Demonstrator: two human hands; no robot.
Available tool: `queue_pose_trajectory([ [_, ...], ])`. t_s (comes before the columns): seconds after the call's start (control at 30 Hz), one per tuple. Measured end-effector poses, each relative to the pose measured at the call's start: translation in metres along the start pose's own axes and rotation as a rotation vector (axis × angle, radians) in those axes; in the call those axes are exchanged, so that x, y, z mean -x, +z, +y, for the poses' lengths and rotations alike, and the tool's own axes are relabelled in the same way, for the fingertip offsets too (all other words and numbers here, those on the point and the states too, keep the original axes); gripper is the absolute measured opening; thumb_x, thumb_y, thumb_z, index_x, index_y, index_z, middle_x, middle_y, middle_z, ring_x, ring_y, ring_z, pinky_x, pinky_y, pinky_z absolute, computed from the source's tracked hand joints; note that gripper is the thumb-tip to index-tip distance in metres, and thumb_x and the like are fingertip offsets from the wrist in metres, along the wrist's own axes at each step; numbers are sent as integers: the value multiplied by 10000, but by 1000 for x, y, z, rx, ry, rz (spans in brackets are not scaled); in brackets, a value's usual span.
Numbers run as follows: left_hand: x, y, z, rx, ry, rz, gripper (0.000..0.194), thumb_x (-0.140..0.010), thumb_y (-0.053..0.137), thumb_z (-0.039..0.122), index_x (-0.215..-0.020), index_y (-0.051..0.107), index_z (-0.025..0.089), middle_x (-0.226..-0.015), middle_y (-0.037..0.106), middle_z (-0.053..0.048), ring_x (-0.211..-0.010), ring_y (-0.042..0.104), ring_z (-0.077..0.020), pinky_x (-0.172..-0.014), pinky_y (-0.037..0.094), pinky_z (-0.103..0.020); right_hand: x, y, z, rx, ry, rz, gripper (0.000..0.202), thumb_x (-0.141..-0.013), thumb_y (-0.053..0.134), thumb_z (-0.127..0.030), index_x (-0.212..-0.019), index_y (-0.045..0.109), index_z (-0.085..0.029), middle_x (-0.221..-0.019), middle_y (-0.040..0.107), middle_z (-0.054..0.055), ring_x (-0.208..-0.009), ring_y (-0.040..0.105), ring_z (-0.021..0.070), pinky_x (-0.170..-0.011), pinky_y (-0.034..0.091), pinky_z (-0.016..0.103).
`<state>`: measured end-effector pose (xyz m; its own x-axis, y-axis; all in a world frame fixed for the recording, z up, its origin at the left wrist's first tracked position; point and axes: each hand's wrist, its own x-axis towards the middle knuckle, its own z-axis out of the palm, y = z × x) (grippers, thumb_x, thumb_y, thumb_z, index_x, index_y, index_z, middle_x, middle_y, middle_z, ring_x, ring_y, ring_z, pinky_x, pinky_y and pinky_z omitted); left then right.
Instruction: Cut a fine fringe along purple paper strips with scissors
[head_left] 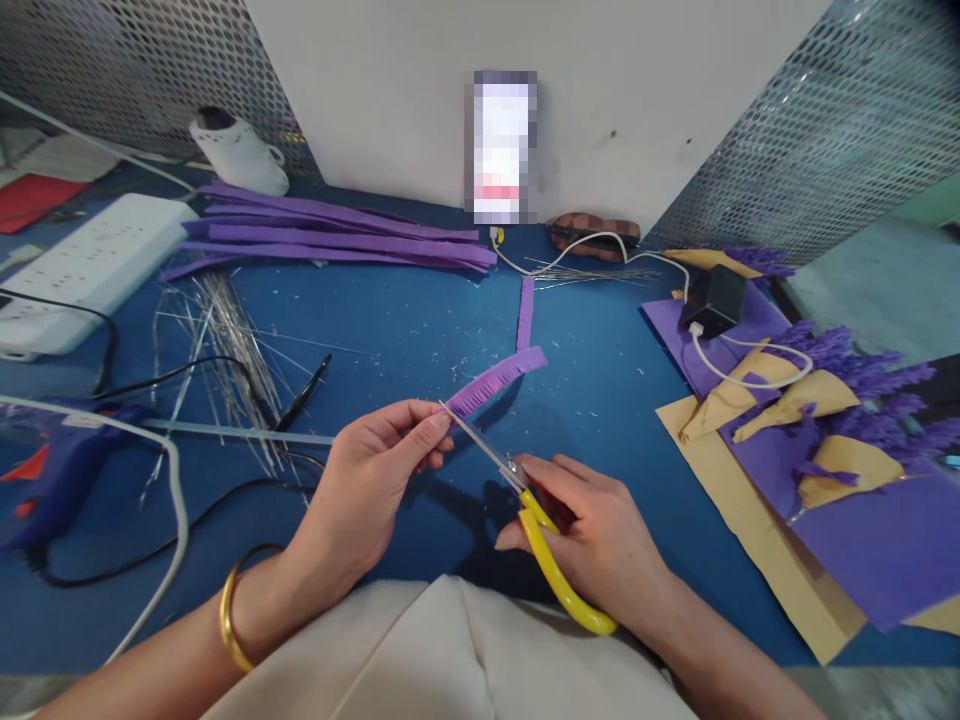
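My left hand (390,460) pinches one end of a purple paper strip (499,380) between thumb and fingers. Short cuts fringe one long edge of the strip, which slants up to the right. In my right hand (592,520) is a pair of scissors (566,580) with yellow handles. Their blades point up and left, and the tips meet the strip beside my left thumb. Behind the held strip lies another fringed purple piece (526,312); I cannot tell whether the two are joined.
Purple strips (345,240) lie at the back left, near a white power strip (97,265). Thin wires (240,330) and a blue glue gun (64,470) are on the left. A phone (501,150) leans at the back. Wrapped purple flowers (847,380) and a black charger (715,300) occupy the right.
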<state>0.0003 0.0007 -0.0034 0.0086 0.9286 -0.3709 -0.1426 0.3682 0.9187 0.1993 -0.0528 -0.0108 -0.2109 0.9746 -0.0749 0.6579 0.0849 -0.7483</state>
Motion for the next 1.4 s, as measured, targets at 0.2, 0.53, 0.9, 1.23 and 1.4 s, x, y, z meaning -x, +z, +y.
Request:
queue_pose_trajectory([
  [0.2, 0, -2, 1, 23, -4, -40, 163, -754, 761, 293, -668, 717, 163, -632, 631, 1, -587, 482, -98, -560, 386, -198, -3, -3, -2, -124, 28, -71, 371, -821, 712, -574, -895, 732, -211, -697, 552, -13, -620, 489, 145, -569, 391, 252],
  [0.53, 1, -1, -1, 15, 6, -48, 138, -747, 770, 285, -676, 729, 174, -645, 639, 2, -606, 496, -100, -558, 391, -190, -2, 0, -2, -116, 33, -36, 391, -800, 748, -551, -1006, 732, -219, -827, 659, 32, -692, 561, 174, -630, 442, 275],
  [0.9, 2, 1, 0, 28, -3, -42, 130, -737, 779, 276, -681, 738, 166, -646, 638, -4, -607, 502, -106, -559, 404, -198, -3, -2, 1, -104, 21, -59, 346, -819, 750, -508, -1018, 724, -226, -768, 608, 2, -659, 529, 158, -597, 417, 259],
  [1.23, 1, 1, 0, 45, -13, -44, 126, -727, 787, 274, -681, 748, 164, -644, 651, -3, -601, 515, -98, -550, 414, -179, -2, -2, -2, -166, 53, -60, 341, -784, 768, -532, -891, 719, -212, -851, 655, 26, -735, 556, 177, -664, 428, 276],
  [1.4, 1, 1, 2, 80, -28, -49, 123, -705, 809, 282, -699, 761, 170, -653, 667, 0, -596, 530, -90, -545, 421, -167, -4, -3, 0, -316, 70, -120, 357, -784, 759, -541, -781, 683, -192, -696, 521, -25, -635, 424, 135, -570, 352, 246],
])
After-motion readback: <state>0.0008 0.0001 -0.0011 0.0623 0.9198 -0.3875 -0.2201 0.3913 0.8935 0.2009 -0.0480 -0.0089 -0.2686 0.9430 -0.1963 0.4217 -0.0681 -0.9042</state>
